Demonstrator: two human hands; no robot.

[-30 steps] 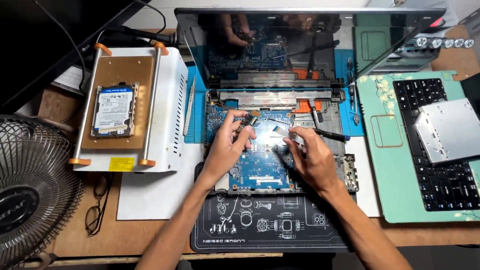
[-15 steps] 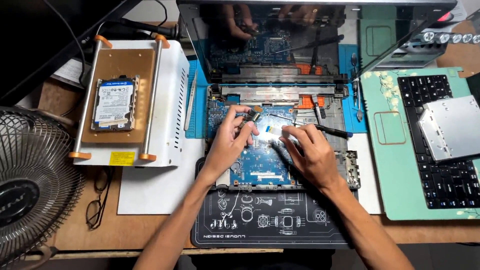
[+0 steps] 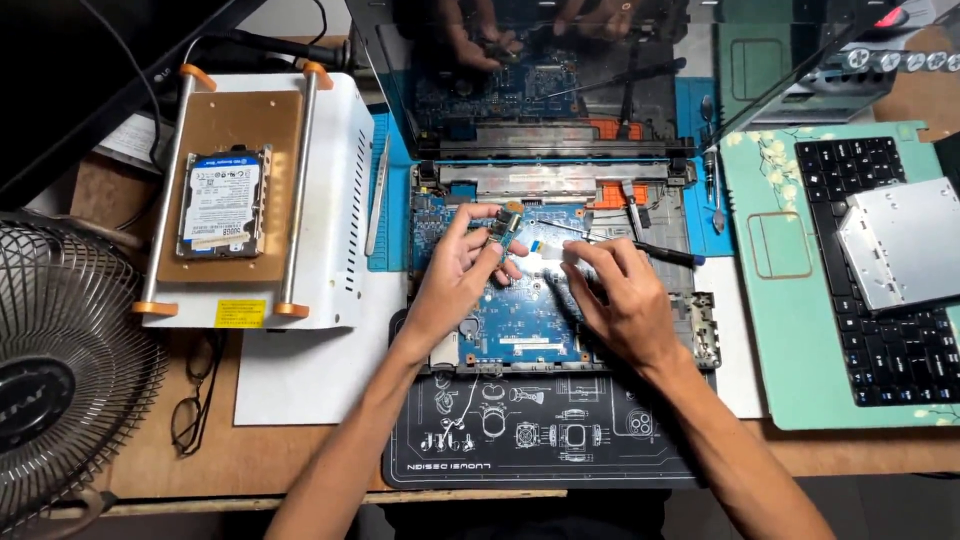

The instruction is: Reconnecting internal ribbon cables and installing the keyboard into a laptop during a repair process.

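My left hand (image 3: 462,275) pinches a small circuit card (image 3: 505,226) above the blue motherboard (image 3: 520,320): light, stiff, fragile, best edge-held; right hand's (image 3: 615,300) grip loosely curled, empty.

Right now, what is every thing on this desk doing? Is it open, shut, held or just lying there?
Laptop: opened up, blue circuit board bare.
Small circuit card: lifted, pinched in the left hand.
Right hand: over the board, fingertips on a thin tool.
Hard drive: lying flat on the white machine.
Fan: spinning or still, cannot tell.
Glasses: folded, on the desk.
Keyboard: taken out, lying on the green cover.
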